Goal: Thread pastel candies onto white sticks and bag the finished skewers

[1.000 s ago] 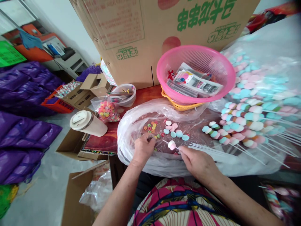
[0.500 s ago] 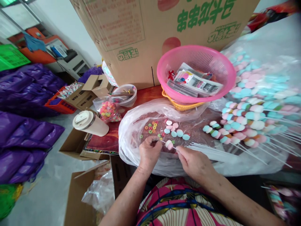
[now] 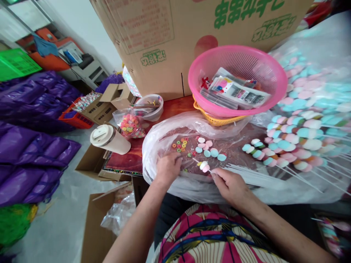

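My right hand (image 3: 230, 184) pinches the white stick of a marshmallow skewer (image 3: 204, 167), which carries white and pink marshmallows and a yellow ring at its far side. The stick's tip points up and left, free of the other hand. My left hand (image 3: 168, 168) is over the plastic sheet, just below the small coloured gummy rings (image 3: 179, 145); its fingers are loosely bent and slightly apart, with nothing visible in them. Loose pink, white and blue marshmallows (image 3: 207, 153) lie beyond the skewer. Bare white sticks (image 3: 252, 175) lie beside my right hand.
Finished marshmallow skewers (image 3: 301, 135) are piled at the right. A pink basket (image 3: 193, 82) with printed packets stands over a yellow basket (image 3: 211, 119). At the left are a lidded cup (image 3: 117, 142), a bag of gummy rings (image 3: 131, 126) and a tub (image 3: 157, 111). A large carton (image 3: 164, 80) stands behind.
My left hand has let go of the skewer's tip and moved left toward the rings. A yellow ring now shows on the stick. My right hand still holds the skewer.
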Tool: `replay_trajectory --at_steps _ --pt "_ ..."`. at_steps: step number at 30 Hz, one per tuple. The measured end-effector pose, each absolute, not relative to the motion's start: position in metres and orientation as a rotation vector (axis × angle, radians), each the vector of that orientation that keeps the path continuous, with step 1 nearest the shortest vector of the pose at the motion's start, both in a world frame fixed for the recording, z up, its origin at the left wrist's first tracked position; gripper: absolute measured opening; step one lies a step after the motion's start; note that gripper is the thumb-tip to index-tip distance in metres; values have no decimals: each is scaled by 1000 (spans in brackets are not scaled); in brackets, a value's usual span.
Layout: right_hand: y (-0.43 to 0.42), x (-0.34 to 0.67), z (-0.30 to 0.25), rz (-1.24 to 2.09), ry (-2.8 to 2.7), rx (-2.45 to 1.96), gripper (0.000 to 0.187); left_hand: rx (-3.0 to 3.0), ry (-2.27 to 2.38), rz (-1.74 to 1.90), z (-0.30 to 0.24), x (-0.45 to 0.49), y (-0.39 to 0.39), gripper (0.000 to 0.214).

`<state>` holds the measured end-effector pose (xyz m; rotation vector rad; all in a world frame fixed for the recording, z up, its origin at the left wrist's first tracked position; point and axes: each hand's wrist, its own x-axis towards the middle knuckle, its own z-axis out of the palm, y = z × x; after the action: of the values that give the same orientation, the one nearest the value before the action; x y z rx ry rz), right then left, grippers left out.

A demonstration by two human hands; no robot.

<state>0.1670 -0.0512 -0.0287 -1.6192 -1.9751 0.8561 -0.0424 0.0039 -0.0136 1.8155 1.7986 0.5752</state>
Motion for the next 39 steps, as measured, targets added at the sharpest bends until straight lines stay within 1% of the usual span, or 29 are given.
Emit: replay_trajectory --at_steps 2,3,5,7,9,11,15,20,22,25,28,30,34,36,39 --pt "-52 167 -26 895 -2002 -1647 31 1941 1779 341 -14 -45 11 14" --pt "-53 167 -24 906 -2020 -1680 31 1942 1774 309 -16 -44 12 13" --pt "-54 166 -21 917 -2071 -1727 32 1796 1770 445 -19 -42 9 9" --pt "-55 164 -20 913 -2135 -1714 32 1453 1707 692 -21 -39 3 5" --pt "-56 161 -20 879 -2182 -1699 32 1098 1574 867 -19 -34 -3 9" --pt "-55 158 -19 827 -2216 -1712 31 886 1473 946 -16 -28 -8 13" --pt "-55 153 -15 757 -2280 -1752 28 825 1461 1009 -18 -16 -16 12" --pt "-55 148 -11 637 -2256 -1808 25 1064 1527 1157 -28 -3 -30 13" --pt "-54 148 -9 661 -2210 -1769 25 986 1413 1191 -27 -1 -32 14" --pt "-53 150 -6 832 -2011 -1672 28 650 1142 1300 -17 2 -25 20" --pt "-55 150 -3 1005 -1822 -1583 31 411 891 1176 -4 11 -16 32" --pt "-57 148 -2 1040 -1789 -1531 30 327 808 1087 -1 23 -16 33" --pt "-58 142 -9 918 -1755 -1565 26 222 851 1211 -10 53 -27 28" --pt "-56 145 -14 859 -1715 -1607 26 248 902 1218 -15 62 -30 27" --pt "-50 165 -19 811 -1665 -1624 24 471 996 1112 -16 64 -21 37"
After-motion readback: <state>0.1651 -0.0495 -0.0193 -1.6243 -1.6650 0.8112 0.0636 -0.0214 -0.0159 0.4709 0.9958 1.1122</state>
